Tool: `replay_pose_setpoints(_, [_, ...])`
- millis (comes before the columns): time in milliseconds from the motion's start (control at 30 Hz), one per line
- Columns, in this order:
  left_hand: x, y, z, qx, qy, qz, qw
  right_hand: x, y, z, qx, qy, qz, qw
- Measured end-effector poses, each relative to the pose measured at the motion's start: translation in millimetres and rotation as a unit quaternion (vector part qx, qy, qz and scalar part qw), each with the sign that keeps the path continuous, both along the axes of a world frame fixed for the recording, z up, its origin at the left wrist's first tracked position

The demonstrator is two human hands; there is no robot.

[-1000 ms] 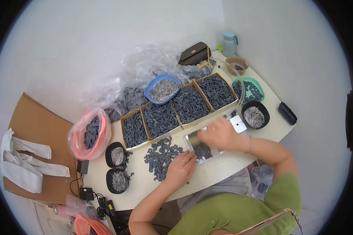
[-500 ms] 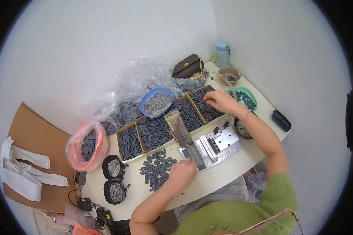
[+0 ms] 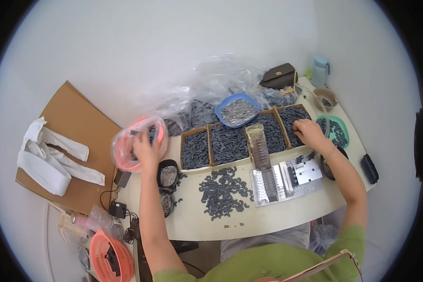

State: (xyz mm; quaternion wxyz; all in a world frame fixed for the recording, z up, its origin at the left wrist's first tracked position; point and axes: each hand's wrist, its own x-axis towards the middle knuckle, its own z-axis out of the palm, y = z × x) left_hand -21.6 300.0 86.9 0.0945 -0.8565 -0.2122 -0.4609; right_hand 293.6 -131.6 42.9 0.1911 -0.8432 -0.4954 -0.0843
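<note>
My left hand (image 3: 146, 147) reaches over the pink basket (image 3: 160, 133), which has a clear plastic bag as a lining. Dark grey pieces lie under and around its fingertips, and whether it grips any of them is unclear. On the right, my right hand (image 3: 310, 133) is at the rightmost compartment of a cardboard tray (image 3: 238, 164) filled with small dark grey parts. Its fingers are curled together at the parts, hiding what is between them. Between my arms sits a metal fixture (image 3: 286, 181) with a clear slotted strip (image 3: 259, 148) lying across it.
Loose dark parts (image 3: 224, 192) are spread left of the fixture. A blue tray (image 3: 237, 113) of metal pins rests above the cardboard tray. Black bowls (image 3: 168, 175) stand by my left forearm. A green tray (image 3: 345, 129) and a black case (image 3: 369, 169) are on the right.
My left hand has gone from the fixture to the pink basket on the left. My right hand stays by the rightmost compartment. The whole view has shifted leftward.
</note>
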Motion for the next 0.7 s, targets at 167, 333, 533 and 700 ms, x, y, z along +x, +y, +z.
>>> replay_pose_setpoints(167, [42.4, -67.8, -36.2, -0.196, 0.157, -0.122, 0.96, 2.0, -1.2, -2.3, 0.025, -0.014, -0.026, 0.999])
replay_pose_setpoints(333, [81.2, -77.9, -71.3, -0.266, 0.201, -0.088, 0.939, -5.4, -10.1, 14.5, 0.063, -0.037, -0.023, 0.997])
replay_pose_setpoints(533, [67.1, -89.0, -53.1, -0.284, 0.104, -0.108, 0.947, -60.1, -30.6, 37.2, 0.094, 0.228, 0.027, 0.969])
replay_pose_setpoints(700, [42.8, -211.9, -47.9, -0.19, 0.131, -0.335, 0.914, -111.8, -25.2, 12.0, 0.1, 0.196, 0.206, 0.953])
